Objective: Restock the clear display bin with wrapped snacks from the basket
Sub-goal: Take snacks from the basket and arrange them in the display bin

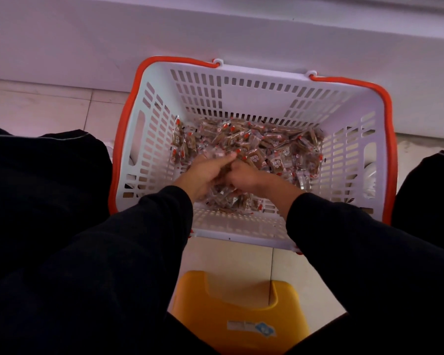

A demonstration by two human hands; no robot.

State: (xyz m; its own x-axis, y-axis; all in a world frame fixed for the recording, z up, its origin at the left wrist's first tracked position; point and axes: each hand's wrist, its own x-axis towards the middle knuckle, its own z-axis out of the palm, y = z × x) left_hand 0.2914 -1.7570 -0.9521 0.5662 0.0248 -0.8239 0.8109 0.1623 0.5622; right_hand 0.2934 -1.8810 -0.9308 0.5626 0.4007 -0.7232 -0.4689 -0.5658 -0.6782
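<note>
here, nearest, a yellow stool sits between the knees. beyond it, the left hand and right hand meet low in the basket, fingers curled round a clump of wrapped snacks. loosely gathered, slippery packets could spill on the lift. the bin isn't in view. the packets lie every way; the basket's long side runs left to right, against the far wall.

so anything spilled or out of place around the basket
Nothing stands out. The wrapped snacks all lie inside the basket, none on the floor tiles. Both hands, left and right, are gathering snacks. The display bin is out of view.
</note>
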